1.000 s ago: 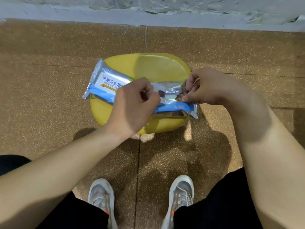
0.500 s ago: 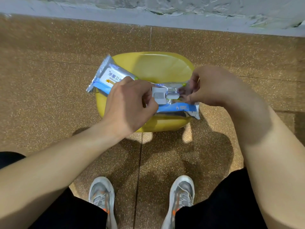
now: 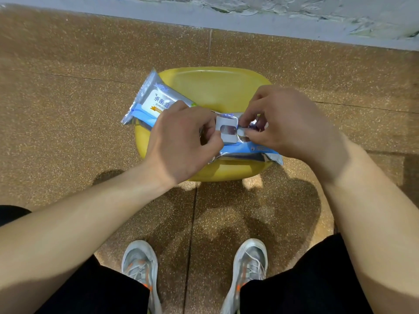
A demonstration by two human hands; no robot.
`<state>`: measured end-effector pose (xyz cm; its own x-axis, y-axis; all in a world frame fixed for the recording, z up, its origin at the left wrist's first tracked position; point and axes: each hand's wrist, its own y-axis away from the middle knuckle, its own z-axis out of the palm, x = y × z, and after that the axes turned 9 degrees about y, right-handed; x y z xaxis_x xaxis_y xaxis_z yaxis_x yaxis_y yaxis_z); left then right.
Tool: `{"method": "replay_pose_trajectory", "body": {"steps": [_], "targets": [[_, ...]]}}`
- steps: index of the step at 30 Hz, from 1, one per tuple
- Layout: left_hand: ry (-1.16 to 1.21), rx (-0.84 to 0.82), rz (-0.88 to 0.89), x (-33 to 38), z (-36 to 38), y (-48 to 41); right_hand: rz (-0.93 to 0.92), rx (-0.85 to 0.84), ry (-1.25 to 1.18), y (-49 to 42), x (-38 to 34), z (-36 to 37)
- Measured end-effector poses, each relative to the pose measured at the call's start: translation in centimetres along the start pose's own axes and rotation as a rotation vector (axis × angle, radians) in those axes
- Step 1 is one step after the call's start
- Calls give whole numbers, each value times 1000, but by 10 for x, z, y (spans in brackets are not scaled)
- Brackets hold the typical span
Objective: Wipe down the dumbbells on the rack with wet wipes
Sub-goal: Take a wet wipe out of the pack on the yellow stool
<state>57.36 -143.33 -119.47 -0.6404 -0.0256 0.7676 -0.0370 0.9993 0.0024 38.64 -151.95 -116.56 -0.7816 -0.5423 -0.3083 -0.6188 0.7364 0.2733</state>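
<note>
Past the shoes (image 3: pixel 140 264), the left hand (image 3: pixel 179 146) curls its fingers (image 3: pixel 195 114) round the pack (image 3: pixel 154 103) to hold it still on the yellow stool (image 3: pixel 215 87), while the right hand (image 3: pixel 288 123) pinches the flap (image 3: pixel 226 130), likely to get a wipe; no dumbbells are in view.

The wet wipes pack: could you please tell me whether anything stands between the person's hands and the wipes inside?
Only the white flap of the pack, lifted where the hands meet. The left hand grips the pack, thumb on the flap; the right hand pinches at the flap's right edge. The opening beneath is hidden.
</note>
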Motion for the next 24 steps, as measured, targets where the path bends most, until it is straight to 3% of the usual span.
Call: {"method": "replay_pose_trajectory", "body": {"steps": [12,24], "targets": [[18,-32,4,-2,-2,-5,-5,74,48,3,6,17],[25,-27,16,-3,-6,-3,-116,183,262,8,5,30]]}}
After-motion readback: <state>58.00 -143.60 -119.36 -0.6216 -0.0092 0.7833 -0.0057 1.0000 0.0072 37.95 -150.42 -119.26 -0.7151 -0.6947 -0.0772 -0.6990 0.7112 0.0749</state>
